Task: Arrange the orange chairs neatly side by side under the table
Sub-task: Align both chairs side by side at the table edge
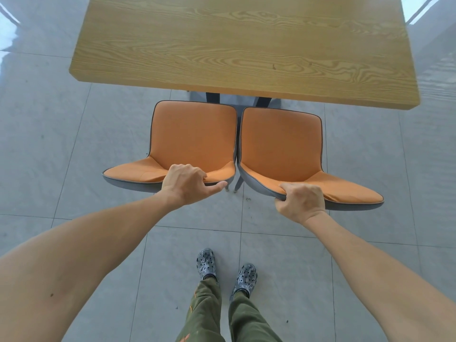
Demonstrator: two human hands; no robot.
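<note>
Grey tiled floor (pixel 61 149) carries rectangular light-wood table (pixel 237 45), two orange upholstered chairs w/ grey shells, left (pixel 192 137), right (pixel 281 144), touching.

The two chairs (pixel 237 144) touch side by side, leaving no gap; open floor (pixel 61 144) flanks both.

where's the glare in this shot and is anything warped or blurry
Head view: bright window glare washes the glossy tile floor at the top left and top right corners; wide-angle distortion bows the wooden table edges and stretches both forearms near the frame; the left chair, right chair, left hand and right hand are sharp, with soft, faint shadows.
</note>
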